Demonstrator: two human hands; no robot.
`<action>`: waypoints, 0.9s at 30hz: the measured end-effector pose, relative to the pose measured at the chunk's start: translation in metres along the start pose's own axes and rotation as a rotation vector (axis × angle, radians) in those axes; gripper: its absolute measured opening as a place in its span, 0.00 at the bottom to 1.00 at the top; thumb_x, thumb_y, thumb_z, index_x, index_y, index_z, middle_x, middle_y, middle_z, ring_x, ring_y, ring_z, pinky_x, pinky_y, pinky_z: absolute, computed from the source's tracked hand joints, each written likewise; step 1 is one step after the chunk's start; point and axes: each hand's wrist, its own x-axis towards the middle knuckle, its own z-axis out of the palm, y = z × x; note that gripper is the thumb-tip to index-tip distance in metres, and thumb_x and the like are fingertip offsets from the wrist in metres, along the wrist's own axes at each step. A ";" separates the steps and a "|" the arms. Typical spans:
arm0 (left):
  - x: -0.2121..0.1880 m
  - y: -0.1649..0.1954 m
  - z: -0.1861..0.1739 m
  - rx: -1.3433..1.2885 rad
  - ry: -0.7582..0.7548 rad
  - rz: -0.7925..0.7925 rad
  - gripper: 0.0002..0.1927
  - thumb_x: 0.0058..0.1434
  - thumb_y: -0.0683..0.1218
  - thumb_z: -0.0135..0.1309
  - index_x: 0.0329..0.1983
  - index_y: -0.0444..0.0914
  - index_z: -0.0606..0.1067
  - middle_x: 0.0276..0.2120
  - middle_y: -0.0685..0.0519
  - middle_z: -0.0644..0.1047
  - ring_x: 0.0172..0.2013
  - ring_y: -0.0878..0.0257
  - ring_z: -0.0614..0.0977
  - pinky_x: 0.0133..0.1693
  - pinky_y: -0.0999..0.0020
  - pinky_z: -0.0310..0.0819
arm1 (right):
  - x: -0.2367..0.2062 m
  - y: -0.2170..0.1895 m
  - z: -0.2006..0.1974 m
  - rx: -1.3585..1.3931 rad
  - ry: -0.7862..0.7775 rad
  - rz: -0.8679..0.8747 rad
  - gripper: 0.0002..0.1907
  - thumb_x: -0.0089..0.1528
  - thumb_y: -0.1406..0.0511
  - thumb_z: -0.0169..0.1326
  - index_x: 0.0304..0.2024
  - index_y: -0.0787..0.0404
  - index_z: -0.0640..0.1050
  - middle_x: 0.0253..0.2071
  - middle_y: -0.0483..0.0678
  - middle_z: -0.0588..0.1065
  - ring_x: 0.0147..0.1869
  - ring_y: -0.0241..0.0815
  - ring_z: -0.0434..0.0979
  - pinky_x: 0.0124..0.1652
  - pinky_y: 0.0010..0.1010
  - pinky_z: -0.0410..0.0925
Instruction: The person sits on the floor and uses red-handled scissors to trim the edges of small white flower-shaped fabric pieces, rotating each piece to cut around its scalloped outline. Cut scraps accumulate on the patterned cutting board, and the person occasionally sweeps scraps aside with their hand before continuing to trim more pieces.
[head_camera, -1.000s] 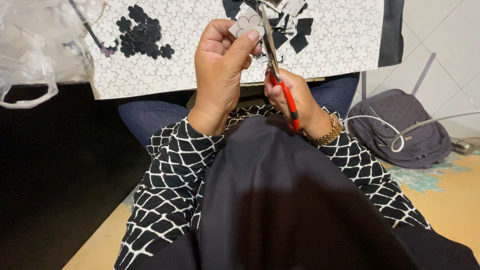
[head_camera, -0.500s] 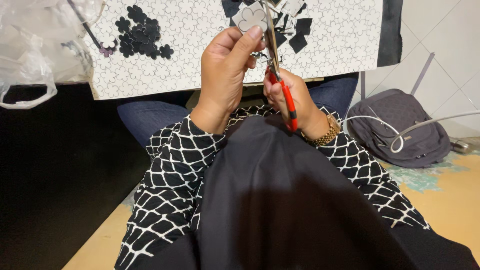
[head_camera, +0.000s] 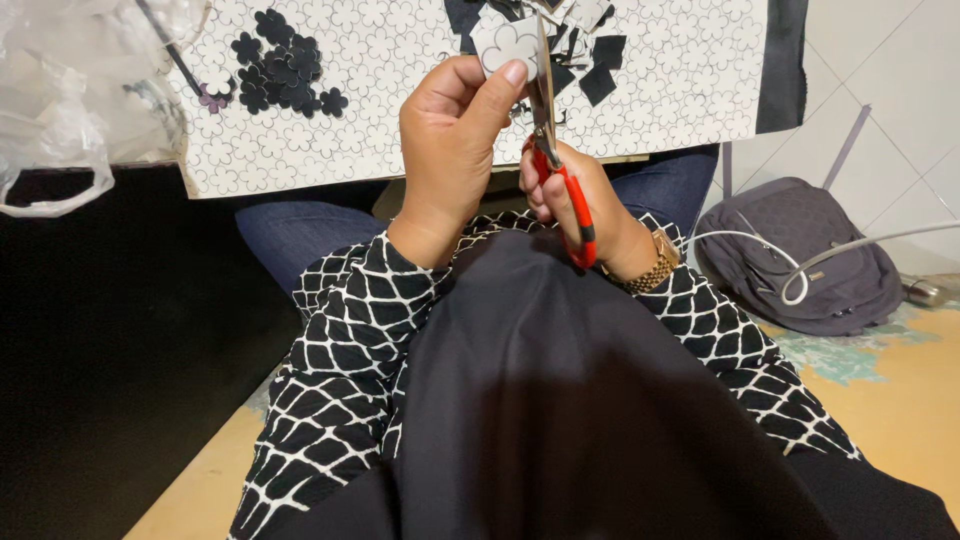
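Observation:
My left hand (head_camera: 452, 150) pinches a small white flower-shaped paper piece (head_camera: 503, 45) between thumb and fingers. My right hand (head_camera: 578, 205) grips red-handled scissors (head_camera: 553, 160), whose blades point up along the right edge of that piece. Both hands are raised over a large white sheet printed with flower outlines (head_camera: 390, 90) that lies across my lap. A heap of black cut-out flowers (head_camera: 285, 68) sits on the sheet's left part. Black and white scraps (head_camera: 590, 45) lie behind the scissors.
A crumpled clear plastic bag (head_camera: 70, 90) lies at the upper left. A grey backpack (head_camera: 800, 255) with a white cable (head_camera: 800, 275) rests on the floor at the right. A dark surface (head_camera: 110, 350) fills the left side. A gold watch (head_camera: 655, 265) is on my right wrist.
The paper piece has turned slightly in my left hand and sits a little higher against the scissor blades. Both hands stay in nearly the same place.

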 end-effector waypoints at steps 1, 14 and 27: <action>0.000 0.000 0.000 -0.002 -0.002 0.002 0.08 0.69 0.45 0.60 0.40 0.34 0.79 0.35 0.54 0.82 0.34 0.73 0.77 0.38 0.77 0.71 | 0.000 0.001 0.000 0.025 0.002 -0.004 0.35 0.67 0.36 0.47 0.44 0.62 0.66 0.36 0.41 0.63 0.35 0.29 0.60 0.35 0.20 0.60; -0.001 0.002 0.000 -0.002 -0.007 0.016 0.08 0.70 0.44 0.60 0.40 0.33 0.79 0.36 0.54 0.82 0.34 0.73 0.77 0.39 0.77 0.71 | -0.001 0.004 0.000 0.057 0.020 0.000 0.33 0.67 0.38 0.49 0.42 0.61 0.66 0.32 0.40 0.62 0.31 0.28 0.56 0.31 0.19 0.54; -0.001 0.001 -0.005 -0.022 0.002 0.009 0.10 0.69 0.47 0.60 0.42 0.34 0.79 0.36 0.53 0.83 0.37 0.71 0.80 0.41 0.75 0.72 | -0.001 0.012 -0.004 0.102 -0.008 0.017 0.32 0.67 0.38 0.51 0.43 0.61 0.67 0.30 0.40 0.63 0.30 0.28 0.57 0.30 0.19 0.54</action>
